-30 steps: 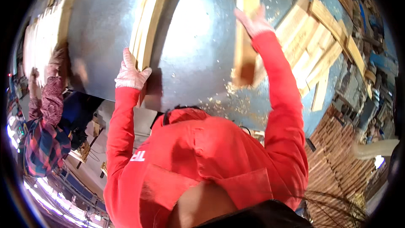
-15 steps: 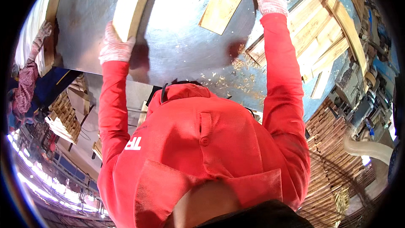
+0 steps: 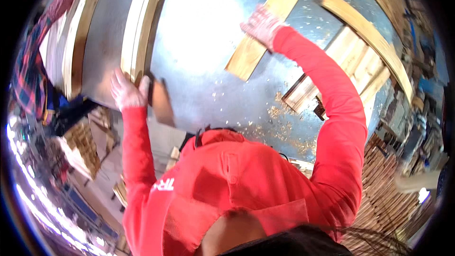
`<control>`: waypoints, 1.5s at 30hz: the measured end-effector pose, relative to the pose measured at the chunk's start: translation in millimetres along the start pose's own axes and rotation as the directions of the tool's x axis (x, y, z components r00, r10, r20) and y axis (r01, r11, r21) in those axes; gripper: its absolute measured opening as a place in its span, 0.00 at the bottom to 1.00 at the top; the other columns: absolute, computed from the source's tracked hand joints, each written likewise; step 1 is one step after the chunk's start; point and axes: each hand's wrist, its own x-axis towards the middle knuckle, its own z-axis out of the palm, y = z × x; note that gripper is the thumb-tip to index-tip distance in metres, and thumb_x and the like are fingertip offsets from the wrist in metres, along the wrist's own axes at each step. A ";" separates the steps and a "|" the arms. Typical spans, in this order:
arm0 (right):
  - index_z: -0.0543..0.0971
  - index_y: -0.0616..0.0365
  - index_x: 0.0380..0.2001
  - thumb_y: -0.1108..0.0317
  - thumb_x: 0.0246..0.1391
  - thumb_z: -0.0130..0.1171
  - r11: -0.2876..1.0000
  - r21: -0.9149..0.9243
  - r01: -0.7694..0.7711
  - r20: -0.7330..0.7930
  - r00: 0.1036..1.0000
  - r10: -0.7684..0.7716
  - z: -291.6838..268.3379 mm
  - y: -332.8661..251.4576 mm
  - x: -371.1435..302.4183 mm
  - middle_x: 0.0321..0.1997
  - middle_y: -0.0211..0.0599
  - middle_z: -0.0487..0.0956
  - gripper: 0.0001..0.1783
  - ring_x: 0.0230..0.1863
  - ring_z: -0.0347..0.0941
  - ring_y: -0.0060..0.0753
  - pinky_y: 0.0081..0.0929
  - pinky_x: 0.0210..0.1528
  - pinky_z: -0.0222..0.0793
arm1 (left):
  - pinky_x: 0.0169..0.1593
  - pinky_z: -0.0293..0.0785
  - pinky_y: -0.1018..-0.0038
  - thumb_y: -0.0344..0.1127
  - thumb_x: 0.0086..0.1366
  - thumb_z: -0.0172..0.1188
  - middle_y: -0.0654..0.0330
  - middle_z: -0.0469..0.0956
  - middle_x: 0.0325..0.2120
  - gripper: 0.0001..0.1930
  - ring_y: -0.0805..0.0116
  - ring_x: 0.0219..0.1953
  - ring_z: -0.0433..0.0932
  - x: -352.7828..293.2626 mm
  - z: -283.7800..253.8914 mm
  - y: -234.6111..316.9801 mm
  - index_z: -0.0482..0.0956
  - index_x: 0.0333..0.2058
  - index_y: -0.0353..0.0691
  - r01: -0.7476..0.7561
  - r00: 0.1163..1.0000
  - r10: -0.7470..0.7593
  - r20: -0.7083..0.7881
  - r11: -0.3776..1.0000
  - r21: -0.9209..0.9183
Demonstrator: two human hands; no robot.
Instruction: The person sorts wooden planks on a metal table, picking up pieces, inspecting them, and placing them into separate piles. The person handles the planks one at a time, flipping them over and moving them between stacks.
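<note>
My left hand, in a pale speckled glove, is at the near end of a narrow stack of light wooden boards. Its thumb and fingers are spread to either side of that end; whether they touch it is hard to tell. Over to the right, my gloved right hand lies across the middle of a single wooden board, its fingers curled over the far-left edge. The board rests slanted on the metal table.
Right of my right arm lie several joined boards and a long curved-looking strip, with wood shavings nearby. At the left, a co-worker's checked sleeve reaches beside another board stack. Stacked timber stands lower right.
My right hand has moved left from beyond the single board onto it. My left hand's fingers have spread at the end of the stack. The co-worker's arm has reached farther forward.
</note>
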 end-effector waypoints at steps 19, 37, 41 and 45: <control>0.51 0.45 0.68 0.50 0.37 0.69 0.460 0.124 -0.879 0.429 0.465 0.774 36.6 208.2 -159.3 0.64 0.51 0.65 0.56 0.64 0.62 0.47 0.39 0.64 0.59 | 0.42 0.75 0.74 0.31 0.58 0.59 0.59 0.82 0.35 0.16 0.70 0.35 0.79 -25.6 -11.5 96.9 0.77 0.46 0.35 0.717 0.639 0.030 0.769 0.337 -0.610; 0.72 0.60 0.52 0.63 0.54 0.60 -0.318 0.812 0.489 -0.162 0.713 0.682 87.5 13.9 5.9 0.47 0.39 0.78 0.23 0.46 0.76 0.39 0.37 0.51 0.73 | 0.45 0.77 0.67 0.61 0.63 0.53 0.52 0.73 0.46 0.40 0.61 0.46 0.75 -40.6 -26.1 187.0 0.56 0.62 0.37 0.755 0.642 0.419 0.642 -0.199 -0.625; 0.64 0.67 0.58 0.52 0.56 0.59 -0.822 0.177 0.542 -0.219 0.836 0.504 -42.7 -19.9 -9.4 0.41 0.36 0.78 0.35 0.39 0.78 0.35 0.35 0.40 0.78 | 0.36 0.82 0.63 0.75 0.48 0.56 0.52 0.74 0.47 0.52 0.56 0.43 0.79 -39.1 -44.5 213.2 0.58 0.61 0.39 0.890 0.444 0.837 0.320 -0.454 -0.047; 0.57 0.66 0.63 0.41 0.53 0.58 -0.875 0.065 0.480 -0.680 0.663 0.314 -71.4 -21.1 0.9 0.18 0.16 0.59 0.47 0.19 0.59 0.17 0.18 0.23 0.63 | 0.25 0.81 0.72 0.68 0.50 0.63 0.54 0.77 0.30 0.47 0.64 0.24 0.80 -44.4 -66.7 227.2 0.63 0.57 0.35 0.899 0.375 0.926 0.053 -0.377 0.223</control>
